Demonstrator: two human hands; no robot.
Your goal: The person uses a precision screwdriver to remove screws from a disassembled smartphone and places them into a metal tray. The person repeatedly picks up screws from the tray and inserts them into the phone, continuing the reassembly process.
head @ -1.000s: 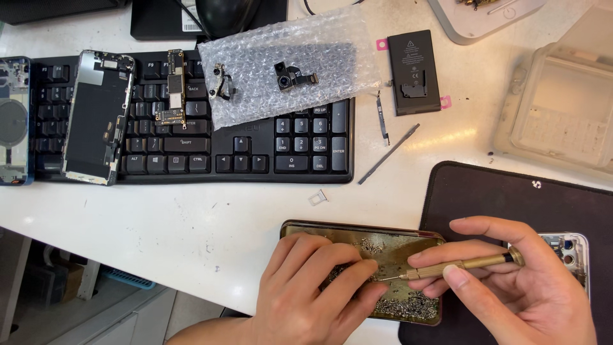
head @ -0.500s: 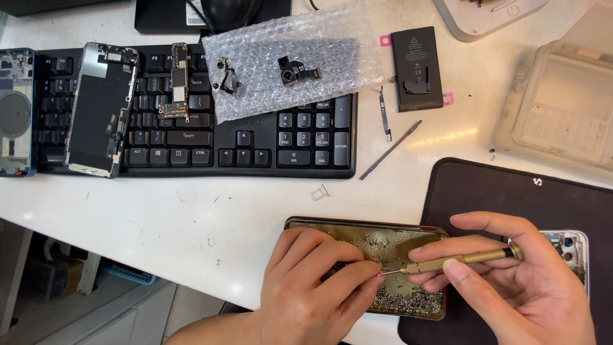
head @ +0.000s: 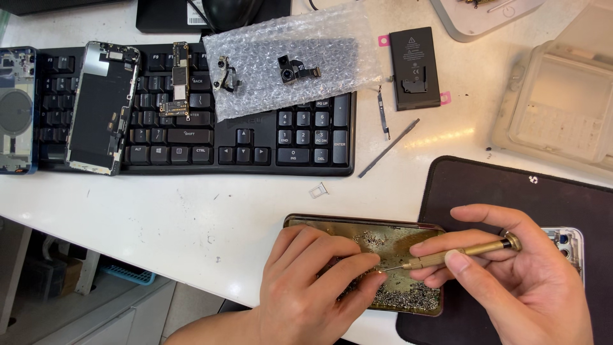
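White table [head: 191, 211] under us, our right hand [head: 511, 287] grips a screwdriver [head: 447, 255] while our left hand [head: 313, 287] pinches at its tip above the screw tray [head: 396, 239].

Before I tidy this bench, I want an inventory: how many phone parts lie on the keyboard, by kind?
Phone screen: 1
Circuit board: 1
Camera modules on bubble wrap: 2
Blue phone housing, partly on it: 1
Total: 5
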